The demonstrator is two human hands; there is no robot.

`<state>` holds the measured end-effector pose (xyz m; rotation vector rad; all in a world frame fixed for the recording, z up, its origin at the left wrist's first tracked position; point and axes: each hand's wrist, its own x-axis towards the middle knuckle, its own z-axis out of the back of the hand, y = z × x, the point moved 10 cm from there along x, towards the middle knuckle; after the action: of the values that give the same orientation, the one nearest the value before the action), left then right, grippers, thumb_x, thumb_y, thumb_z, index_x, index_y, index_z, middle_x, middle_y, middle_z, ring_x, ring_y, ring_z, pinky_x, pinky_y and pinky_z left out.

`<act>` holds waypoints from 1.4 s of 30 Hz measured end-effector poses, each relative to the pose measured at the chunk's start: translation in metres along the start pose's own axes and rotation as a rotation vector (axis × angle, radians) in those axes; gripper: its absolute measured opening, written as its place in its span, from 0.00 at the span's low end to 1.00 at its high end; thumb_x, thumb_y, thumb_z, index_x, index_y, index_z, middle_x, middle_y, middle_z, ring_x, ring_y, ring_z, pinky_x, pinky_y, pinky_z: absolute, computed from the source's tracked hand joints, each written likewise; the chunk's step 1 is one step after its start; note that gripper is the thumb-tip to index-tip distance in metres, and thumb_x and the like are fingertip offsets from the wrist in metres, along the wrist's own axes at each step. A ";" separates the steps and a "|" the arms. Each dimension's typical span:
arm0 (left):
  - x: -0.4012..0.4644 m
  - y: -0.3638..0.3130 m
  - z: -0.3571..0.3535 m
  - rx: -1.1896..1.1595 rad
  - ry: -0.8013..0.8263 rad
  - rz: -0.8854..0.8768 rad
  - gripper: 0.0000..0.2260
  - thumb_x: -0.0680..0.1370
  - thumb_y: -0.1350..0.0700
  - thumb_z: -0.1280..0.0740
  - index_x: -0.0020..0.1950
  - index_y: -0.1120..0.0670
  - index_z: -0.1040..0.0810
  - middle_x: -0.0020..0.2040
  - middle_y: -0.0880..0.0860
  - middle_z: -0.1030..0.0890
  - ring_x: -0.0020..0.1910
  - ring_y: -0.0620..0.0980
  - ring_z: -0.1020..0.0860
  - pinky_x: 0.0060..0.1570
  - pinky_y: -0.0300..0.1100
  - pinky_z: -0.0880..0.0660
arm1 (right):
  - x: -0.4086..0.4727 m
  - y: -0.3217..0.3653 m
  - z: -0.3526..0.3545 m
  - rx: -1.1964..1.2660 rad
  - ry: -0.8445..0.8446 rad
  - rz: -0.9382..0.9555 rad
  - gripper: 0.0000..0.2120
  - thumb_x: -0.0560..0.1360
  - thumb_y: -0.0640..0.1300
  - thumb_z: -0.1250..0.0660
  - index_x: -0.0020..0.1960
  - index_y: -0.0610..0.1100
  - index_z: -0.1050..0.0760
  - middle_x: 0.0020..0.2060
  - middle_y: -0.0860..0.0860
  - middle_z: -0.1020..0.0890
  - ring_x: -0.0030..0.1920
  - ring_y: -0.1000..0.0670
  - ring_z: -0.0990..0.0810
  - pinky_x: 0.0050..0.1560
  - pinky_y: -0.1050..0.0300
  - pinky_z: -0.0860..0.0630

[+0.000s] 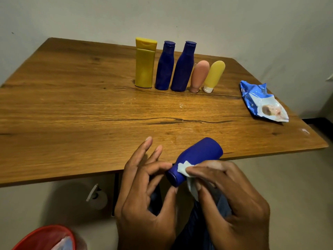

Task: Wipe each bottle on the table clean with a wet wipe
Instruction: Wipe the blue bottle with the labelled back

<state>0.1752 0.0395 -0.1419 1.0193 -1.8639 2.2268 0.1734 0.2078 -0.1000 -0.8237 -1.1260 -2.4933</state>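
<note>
The left hand (pixel 144 179) is pinching the cap end of the blue bottle (pixel 196 157), held tilted over the desk (pixel 72 109) edge. The right hand (pixel 227 193) is pressing a wet wipe (pixel 183 167) against its neck; turning the bottle should help the wipe cover every side.

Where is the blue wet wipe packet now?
The crumpled blue wet wipe packet lies on the wooden table near its right edge, right of the small yellow tube.

A red bin (pixel 45 237) sat on the floor at lower left, something pale inside. A white roll (pixel 98 196) lay under the wooden table's (pixel 72 109) near edge.
</note>
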 end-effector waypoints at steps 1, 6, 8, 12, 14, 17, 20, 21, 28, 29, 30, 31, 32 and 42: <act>-0.001 0.000 -0.001 0.011 0.010 -0.002 0.17 0.70 0.73 0.24 0.55 0.57 0.17 0.77 0.53 0.25 0.71 0.50 0.20 0.59 0.40 0.17 | -0.003 0.003 -0.001 0.000 -0.002 0.007 0.10 0.75 0.39 0.26 0.54 0.50 0.13 0.52 0.52 0.16 0.55 0.52 0.15 0.52 0.63 0.22; -0.003 0.004 -0.001 0.050 0.030 0.001 0.22 0.69 0.77 0.22 0.54 0.55 0.16 0.76 0.51 0.24 0.72 0.50 0.20 0.58 0.47 0.16 | -0.010 0.008 -0.004 -0.023 0.006 0.054 0.09 0.77 0.40 0.27 0.53 0.50 0.13 0.52 0.56 0.16 0.54 0.57 0.16 0.53 0.67 0.24; -0.002 0.003 -0.001 0.052 0.034 -0.010 0.20 0.69 0.74 0.22 0.54 0.55 0.15 0.76 0.51 0.24 0.72 0.51 0.20 0.57 0.50 0.15 | -0.007 0.006 0.000 -0.013 0.019 0.052 0.08 0.78 0.41 0.29 0.52 0.50 0.13 0.51 0.56 0.16 0.53 0.55 0.15 0.51 0.64 0.22; -0.001 0.001 -0.003 0.048 0.029 -0.022 0.16 0.69 0.67 0.23 0.54 0.55 0.15 0.75 0.51 0.23 0.71 0.52 0.20 0.58 0.56 0.16 | 0.005 0.007 0.016 -0.060 -0.043 0.052 0.08 0.77 0.37 0.28 0.51 0.47 0.13 0.48 0.53 0.15 0.51 0.53 0.15 0.48 0.61 0.22; 0.000 0.002 -0.001 0.066 0.025 -0.027 0.16 0.69 0.67 0.22 0.54 0.55 0.15 0.73 0.51 0.22 0.70 0.52 0.19 0.59 0.57 0.17 | 0.012 0.010 0.016 -0.058 -0.056 0.068 0.08 0.76 0.35 0.28 0.52 0.45 0.13 0.48 0.51 0.16 0.50 0.53 0.16 0.47 0.60 0.23; 0.001 0.000 0.001 0.122 0.024 -0.051 0.16 0.68 0.63 0.20 0.54 0.55 0.15 0.70 0.52 0.20 0.67 0.51 0.17 0.57 0.55 0.17 | 0.015 0.009 0.001 -0.095 -0.004 0.109 0.11 0.76 0.35 0.27 0.56 0.45 0.13 0.52 0.52 0.17 0.54 0.52 0.17 0.50 0.61 0.23; 0.003 0.001 0.004 0.156 0.009 -0.032 0.16 0.68 0.58 0.19 0.54 0.54 0.14 0.65 0.50 0.17 0.63 0.48 0.16 0.56 0.46 0.17 | 0.007 0.009 -0.008 -0.141 0.066 0.154 0.16 0.75 0.36 0.27 0.61 0.47 0.14 0.55 0.52 0.18 0.56 0.53 0.19 0.54 0.64 0.25; 0.004 0.002 0.005 0.164 0.009 -0.028 0.16 0.68 0.56 0.18 0.54 0.54 0.14 0.63 0.50 0.17 0.63 0.47 0.17 0.56 0.42 0.18 | 0.003 0.010 -0.008 -0.148 0.074 0.167 0.18 0.74 0.36 0.27 0.63 0.47 0.14 0.56 0.53 0.18 0.56 0.54 0.19 0.55 0.65 0.25; 0.007 0.011 0.007 0.133 -0.027 0.018 0.15 0.70 0.48 0.22 0.52 0.54 0.15 0.55 0.46 0.15 0.57 0.49 0.15 0.50 0.35 0.20 | -0.007 0.001 0.005 -0.155 0.065 0.134 0.20 0.72 0.35 0.26 0.60 0.51 0.14 0.55 0.56 0.17 0.57 0.53 0.17 0.55 0.64 0.23; 0.007 0.013 0.007 0.122 -0.031 0.034 0.15 0.70 0.47 0.22 0.51 0.54 0.15 0.55 0.45 0.15 0.56 0.50 0.15 0.48 0.36 0.19 | -0.005 -0.001 0.008 -0.142 0.049 0.117 0.19 0.72 0.34 0.27 0.59 0.51 0.13 0.54 0.56 0.17 0.56 0.52 0.17 0.54 0.63 0.23; 0.007 0.014 0.006 0.114 -0.032 0.051 0.15 0.70 0.46 0.22 0.51 0.53 0.16 0.55 0.44 0.15 0.56 0.51 0.15 0.47 0.37 0.19 | -0.002 -0.001 0.010 -0.122 0.032 0.103 0.18 0.73 0.34 0.27 0.58 0.50 0.13 0.53 0.55 0.17 0.56 0.51 0.16 0.53 0.61 0.23; 0.007 0.016 0.006 0.105 -0.031 0.066 0.15 0.69 0.45 0.21 0.51 0.52 0.16 0.55 0.44 0.15 0.56 0.51 0.15 0.47 0.38 0.19 | 0.001 -0.001 0.011 -0.097 0.020 0.094 0.17 0.74 0.34 0.27 0.58 0.49 0.13 0.53 0.54 0.17 0.55 0.51 0.16 0.52 0.60 0.23; 0.007 0.018 0.006 0.095 -0.031 0.076 0.15 0.69 0.45 0.21 0.51 0.51 0.17 0.54 0.44 0.15 0.56 0.51 0.15 0.47 0.39 0.18 | 0.004 0.000 0.011 -0.074 0.011 0.089 0.15 0.75 0.34 0.28 0.58 0.48 0.13 0.52 0.53 0.17 0.55 0.50 0.16 0.52 0.59 0.23; 0.007 0.022 0.005 0.081 -0.024 0.111 0.15 0.69 0.42 0.23 0.48 0.50 0.17 0.54 0.44 0.15 0.56 0.52 0.15 0.46 0.39 0.18 | 0.015 0.007 -0.014 -0.172 0.099 0.180 0.18 0.77 0.37 0.27 0.66 0.46 0.16 0.57 0.51 0.18 0.59 0.52 0.21 0.55 0.64 0.26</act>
<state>0.1625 0.0266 -0.1567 0.9810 -1.8987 2.3808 0.1597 0.1923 -0.0939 -0.7984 -0.7768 -2.4732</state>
